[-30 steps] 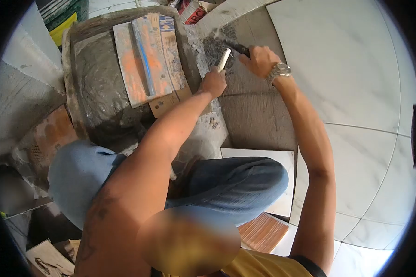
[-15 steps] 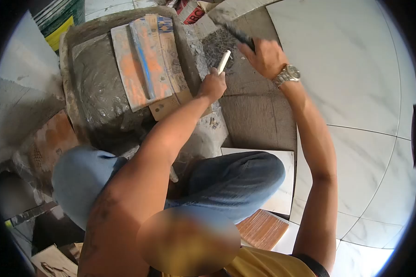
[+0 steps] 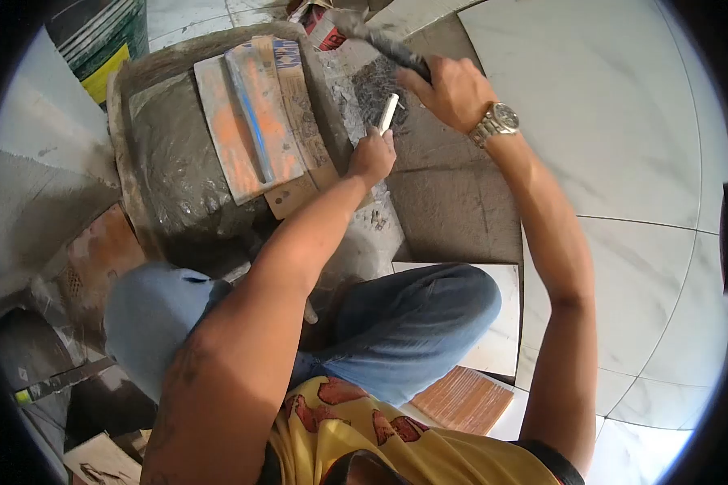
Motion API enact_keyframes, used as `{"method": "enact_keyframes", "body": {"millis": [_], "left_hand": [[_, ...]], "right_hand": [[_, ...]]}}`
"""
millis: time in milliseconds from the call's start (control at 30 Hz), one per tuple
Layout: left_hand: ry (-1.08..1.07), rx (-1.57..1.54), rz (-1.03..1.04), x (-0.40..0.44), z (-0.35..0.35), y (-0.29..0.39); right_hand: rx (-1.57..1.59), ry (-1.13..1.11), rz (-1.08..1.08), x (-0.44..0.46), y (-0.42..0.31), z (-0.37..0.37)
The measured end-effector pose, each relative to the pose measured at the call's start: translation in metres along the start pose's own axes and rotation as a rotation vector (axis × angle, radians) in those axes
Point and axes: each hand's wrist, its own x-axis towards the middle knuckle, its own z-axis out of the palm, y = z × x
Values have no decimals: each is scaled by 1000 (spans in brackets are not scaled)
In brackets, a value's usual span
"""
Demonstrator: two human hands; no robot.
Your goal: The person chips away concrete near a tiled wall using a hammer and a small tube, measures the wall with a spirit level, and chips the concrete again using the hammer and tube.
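My left hand point(image 3: 371, 155) is closed round a white-handled tool point(image 3: 389, 113) over the rough concrete strip point(image 3: 441, 190). Its lower end is too small to make out. Up and to the right, my right hand point(image 3: 456, 90), with a metal watch point(image 3: 495, 123) on the wrist, grips the dark handle of a hammer-like tool point(image 3: 392, 50). The head of that tool is raised toward the top of the view, slightly blurred. Dark, chipped rubble point(image 3: 376, 85) lies on the concrete beside the white-handled tool.
A mortar trough point(image 3: 121, 153) on the left bears an orange-smeared board point(image 3: 218, 105) and cardboard point(image 3: 299, 93). Large marbled tiles point(image 3: 598, 121) cover the right side. A brown tile point(image 3: 465, 398) lies by my knee, and a bucket point(image 3: 105, 40) stands at the upper left.
The right hand's tool came up off the work spot and swung toward the upper left. My left hand stays near the same place, with the white-handled tool still in it.
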Motion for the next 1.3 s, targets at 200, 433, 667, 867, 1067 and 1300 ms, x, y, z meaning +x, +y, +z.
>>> {"method": "enact_keyframes", "body": {"millis": [200, 433, 667, 867, 1067, 1300], "left_hand": [[-29, -3, -46, -3, -3, 2], [8, 65, -43, -1, 4, 0], [-60, 47, -62, -2, 0, -1], [-27, 42, -22, 9, 1, -12], [91, 42, -44, 2, 19, -13], [150, -200, -161, -13, 35, 12]], "right_hand": [[-103, -12, -2, -11, 33, 72], [27, 103, -44, -6, -2, 19], [-126, -446, 177, 1, 31, 68], [2, 5, 60, -6, 25, 40], [184, 228, 33, -10, -17, -1], [82, 133, -16, -8, 8, 24]]}}
